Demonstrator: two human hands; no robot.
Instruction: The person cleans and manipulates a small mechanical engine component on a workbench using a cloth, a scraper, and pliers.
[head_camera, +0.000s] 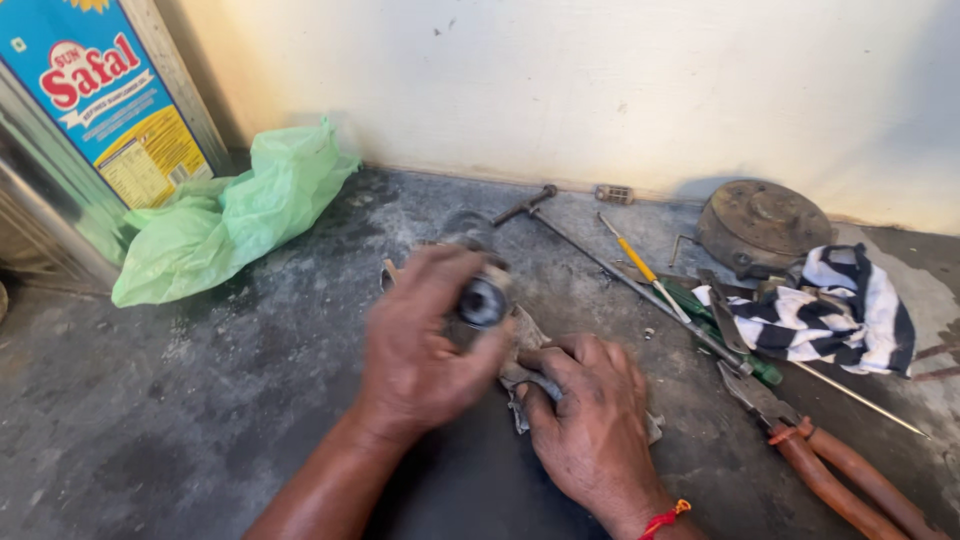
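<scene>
I have my left hand clenched round a small dark cylindrical metal part, lifted off the mid concrete floor so its open end faces me, while my right hand presses a grimy rag flat beside it, pliers waiting toward the floor's right edge.
</scene>
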